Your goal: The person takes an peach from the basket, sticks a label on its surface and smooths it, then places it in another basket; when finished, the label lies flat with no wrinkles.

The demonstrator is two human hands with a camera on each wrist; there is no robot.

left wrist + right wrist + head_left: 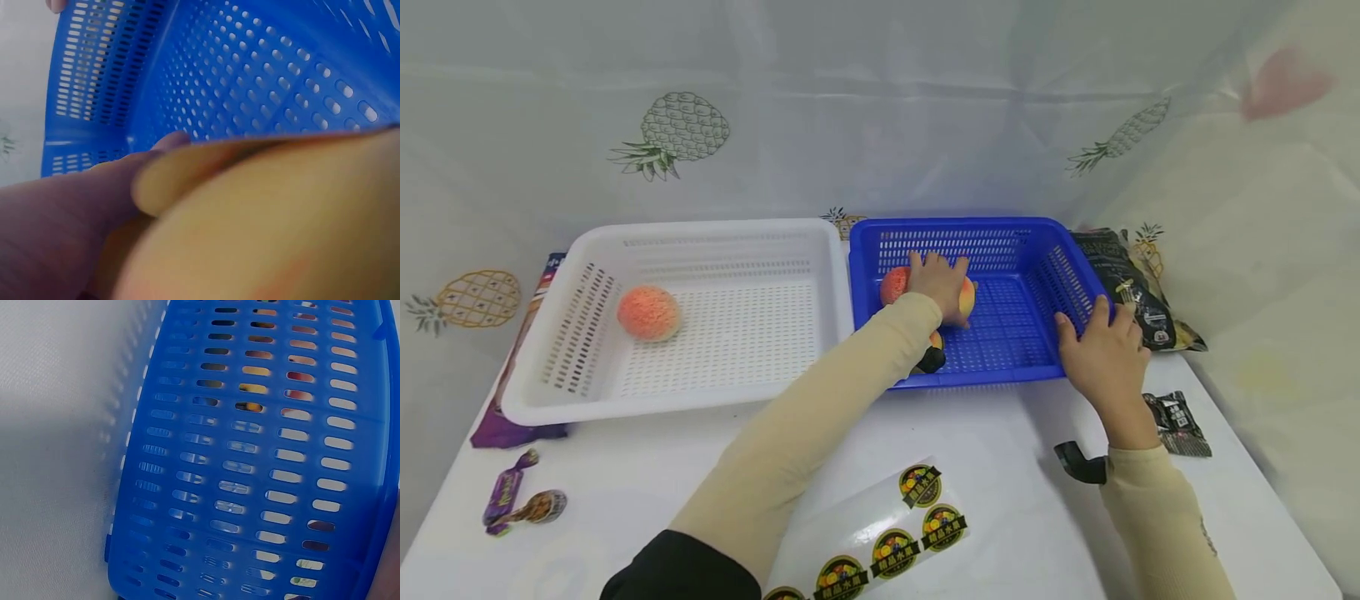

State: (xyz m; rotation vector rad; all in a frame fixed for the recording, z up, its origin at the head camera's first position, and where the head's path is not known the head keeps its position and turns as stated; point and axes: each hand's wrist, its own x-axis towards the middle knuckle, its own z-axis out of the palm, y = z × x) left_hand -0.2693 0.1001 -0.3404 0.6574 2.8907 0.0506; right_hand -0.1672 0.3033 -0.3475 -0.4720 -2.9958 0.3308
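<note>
A pale curtain (865,125) printed with pineapples hangs behind a white table (1015,450). Judged by how things lie, the handling of the fruit is partway along: a pinkish-orange fruit (649,313) lies apart in the white basket (625,410), while the others are in the blue basket (955,222), one of them in hand. Which way the fruit is being shifted cannot be told, nor exactly how many pieces are left, since an arm hides part of the group.

In the blue basket, the left hand (937,287) reaches over a yellow fruit (968,297), its thumb and fingers bent around it; how firm the grip is cannot be told. A red fruit (893,285) sits just beside that hand, and a bit of another orange-yellow one (936,340) shows past the sleeve. The right hand (1107,362) rests on the near right corner of the blue basket, fingers spread and fairly straight, thumb set apart.

The white basket's one fruit lies toward its left side. A sheet of round labels (857,517) lies on the table in front, touched by neither hand.
</note>
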